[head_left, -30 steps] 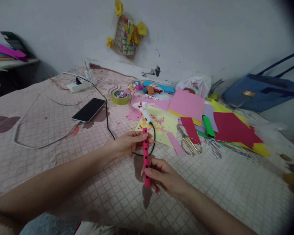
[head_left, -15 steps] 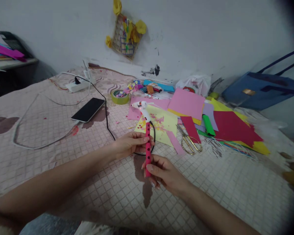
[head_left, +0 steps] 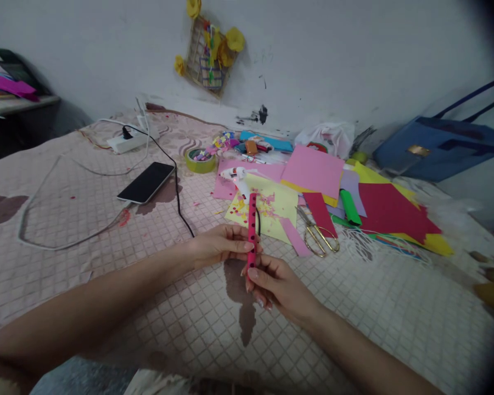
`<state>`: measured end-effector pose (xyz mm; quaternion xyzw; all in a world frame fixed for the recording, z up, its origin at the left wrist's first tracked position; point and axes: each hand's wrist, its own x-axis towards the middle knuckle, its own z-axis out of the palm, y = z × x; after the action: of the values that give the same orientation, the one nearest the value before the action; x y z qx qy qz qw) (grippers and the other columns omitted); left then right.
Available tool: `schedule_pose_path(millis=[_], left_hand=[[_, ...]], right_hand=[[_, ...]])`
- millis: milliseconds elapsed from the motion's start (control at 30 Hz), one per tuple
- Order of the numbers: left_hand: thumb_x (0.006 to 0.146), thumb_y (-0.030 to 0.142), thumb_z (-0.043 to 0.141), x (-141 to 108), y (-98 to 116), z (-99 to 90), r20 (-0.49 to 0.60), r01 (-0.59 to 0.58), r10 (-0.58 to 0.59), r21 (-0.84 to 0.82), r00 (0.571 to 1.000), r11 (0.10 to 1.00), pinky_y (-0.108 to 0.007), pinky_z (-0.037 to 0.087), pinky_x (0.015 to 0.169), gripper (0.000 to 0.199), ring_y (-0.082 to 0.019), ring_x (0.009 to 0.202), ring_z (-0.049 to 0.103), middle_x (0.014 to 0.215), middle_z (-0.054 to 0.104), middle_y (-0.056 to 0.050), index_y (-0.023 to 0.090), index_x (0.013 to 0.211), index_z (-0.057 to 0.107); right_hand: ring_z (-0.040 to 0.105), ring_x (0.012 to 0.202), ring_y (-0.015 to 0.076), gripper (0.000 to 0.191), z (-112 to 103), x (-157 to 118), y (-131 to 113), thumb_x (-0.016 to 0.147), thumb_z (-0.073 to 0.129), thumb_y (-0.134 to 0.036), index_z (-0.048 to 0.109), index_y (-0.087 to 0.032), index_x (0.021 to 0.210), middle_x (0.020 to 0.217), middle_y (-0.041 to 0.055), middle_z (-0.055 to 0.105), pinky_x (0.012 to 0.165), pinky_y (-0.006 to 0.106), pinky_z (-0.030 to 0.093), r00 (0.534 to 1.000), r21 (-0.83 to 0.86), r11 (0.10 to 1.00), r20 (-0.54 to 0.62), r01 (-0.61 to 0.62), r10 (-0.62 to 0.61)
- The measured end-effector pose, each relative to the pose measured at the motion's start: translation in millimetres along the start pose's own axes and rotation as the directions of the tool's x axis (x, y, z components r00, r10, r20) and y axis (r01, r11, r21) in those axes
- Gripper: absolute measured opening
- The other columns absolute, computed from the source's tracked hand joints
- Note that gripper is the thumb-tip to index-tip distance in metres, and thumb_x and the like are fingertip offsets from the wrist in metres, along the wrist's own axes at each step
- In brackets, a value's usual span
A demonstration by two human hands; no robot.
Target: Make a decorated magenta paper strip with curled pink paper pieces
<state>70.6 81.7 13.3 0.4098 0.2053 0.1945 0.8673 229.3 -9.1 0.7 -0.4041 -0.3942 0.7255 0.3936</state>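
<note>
A pinkish-red tube or rolled strip (head_left: 252, 219) with a row of dark round dots is held nearly upright in front of me, its top leaning slightly right. My left hand (head_left: 224, 245) pinches it around the middle from the left. Lower down, my right hand (head_left: 280, 285) grips its bottom end between thumb and fingers. The two hands almost meet. Behind the tube's top lies a white hot glue gun (head_left: 241, 184) on pale yellow paper (head_left: 278, 206) strewn with pink and yellow scraps. Whether the dots are holes or marks, I cannot tell.
Gold-handled scissors (head_left: 321, 241), a green marker-like piece (head_left: 349, 207), white string (head_left: 364, 247) and coloured sheets (head_left: 313, 170) lie to the right. At left are a phone (head_left: 147, 182) on its cable, a power strip (head_left: 125, 141) and a tape roll (head_left: 200, 160). A blue bag (head_left: 440, 145) stands far right.
The dotted tube has moved slightly up and away from me, its top leaning a little more to the right. My right hand has risen closer to my left hand.
</note>
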Motion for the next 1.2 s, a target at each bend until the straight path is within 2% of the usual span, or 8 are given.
schedule_pose_path(millis=[200, 400, 500, 567, 733, 900, 1067, 1200], left_hand=[[0.073, 0.014, 0.068, -0.3, -0.6, 2.9, -0.114, -0.03, 0.029, -0.004, 0.993, 1.0, -0.022, 0.047, 0.07, 0.012, -0.01, 0.072, 0.063, 0.082, 0.068, -0.005, 0.011, 0.084, 0.065], [0.072, 0.013, 0.068, 0.1, -1.5, 1.0, 0.015, -0.013, 0.013, 0.001, 1.0, 1.0, -0.024, 0.047, 0.075, 0.019, -0.012, 0.079, 0.063, 0.089, 0.068, -0.006, 0.011, 0.091, 0.065], [0.074, 0.014, 0.067, 0.2, -1.2, 0.9, 0.014, -0.041, 0.041, 0.022, 0.999, 0.999, -0.022, 0.047, 0.07, 0.018, -0.01, 0.072, 0.062, 0.082, 0.067, -0.005, 0.011, 0.092, 0.065], [0.074, 0.014, 0.067, -0.4, -0.5, 1.4, 0.0, -0.032, 0.032, 0.01, 0.999, 0.999, -0.022, 0.048, 0.07, 0.019, -0.01, 0.072, 0.062, 0.081, 0.067, -0.004, 0.011, 0.092, 0.065], [0.074, 0.017, 0.067, -5.4, -2.4, 8.1, 0.067, 0.102, -0.105, 0.041, 0.992, 0.994, -0.023, 0.051, 0.07, 0.023, -0.012, 0.076, 0.065, 0.088, 0.068, -0.006, 0.012, 0.096, 0.063], [0.074, 0.019, 0.068, -8.7, -11.2, 18.7, 0.114, 0.214, -0.218, 0.052, 0.969, 0.976, -0.021, 0.052, 0.064, 0.023, -0.012, 0.072, 0.066, 0.086, 0.069, -0.006, 0.012, 0.095, 0.063], [0.073, 0.02, 0.069, -9.0, -15.2, 22.5, 0.119, 0.304, -0.306, 0.036, 0.944, 0.952, -0.021, 0.052, 0.068, 0.025, -0.012, 0.076, 0.067, 0.088, 0.07, -0.007, 0.012, 0.096, 0.063], [0.07, 0.019, 0.071, -9.4, -15.8, 23.2, 0.08, 0.303, -0.305, 0.031, 0.949, 0.952, -0.02, 0.053, 0.065, 0.025, -0.011, 0.068, 0.066, 0.081, 0.07, -0.005, 0.011, 0.092, 0.065]], right_hand=[[0.047, 0.038, 0.0038, 0.026, 0.4, -0.9, -1.7, 0.075, 0.067, -0.036, 0.057, -0.015, 0.083, 0.064, -0.0019, 0.06, 0.031, 0.014, 0.032, 1.0, -0.009, 1.0, 0.005, -0.028, 0.028], [0.044, 0.035, 0.0031, 0.025, -0.4, -0.4, 0.2, 0.076, 0.065, -0.038, 0.057, -0.014, 0.081, 0.062, -0.0024, 0.059, 0.029, 0.014, 0.028, 0.999, 0.009, 1.0, -0.033, 0.012, -0.012], [0.045, 0.037, 0.0042, 0.029, -1.6, 0.6, 1.7, 0.077, 0.063, -0.043, 0.057, -0.015, 0.08, 0.063, -0.0016, 0.059, 0.03, 0.016, 0.029, 0.999, 0.0, 1.0, -0.033, 0.029, -0.029], [0.044, 0.037, 0.0045, 0.033, -3.4, 1.6, 1.1, 0.08, 0.057, -0.048, 0.056, -0.015, 0.075, 0.06, -0.0019, 0.057, 0.032, 0.017, 0.029, 0.993, -0.001, 0.998, -0.095, 0.069, -0.068], [0.039, 0.041, 0.0054, 0.03, -11.3, 5.8, -8.7, 0.081, 0.055, -0.049, 0.056, -0.019, 0.084, 0.056, -0.0051, 0.049, 0.036, 0.018, 0.026, 0.945, 0.034, 0.98, -0.273, 0.197, -0.181], [0.033, 0.038, 0.0047, 0.028, -17.6, 9.7, -17.3, 0.079, 0.059, -0.044, 0.051, -0.019, 0.071, 0.05, -0.0066, 0.044, 0.035, 0.019, 0.018, 0.963, 0.056, 0.985, -0.223, 0.166, -0.15], [0.032, 0.038, 0.004, 0.031, -19.8, 10.3, -20.3, 0.075, 0.064, -0.043, 0.046, -0.019, 0.067, 0.053, -0.0074, 0.042, 0.035, 0.019, 0.02, 0.942, 0.082, 0.976, -0.288, 0.201, -0.17], [0.032, 0.039, 0.0034, 0.031, -20.2, 10.0, -21.9, 0.075, 0.065, -0.042, 0.047, -0.018, 0.066, 0.055, -0.0072, 0.042, 0.035, 0.018, 0.019, 0.932, 0.087, 0.97, -0.308, 0.228, -0.191]])
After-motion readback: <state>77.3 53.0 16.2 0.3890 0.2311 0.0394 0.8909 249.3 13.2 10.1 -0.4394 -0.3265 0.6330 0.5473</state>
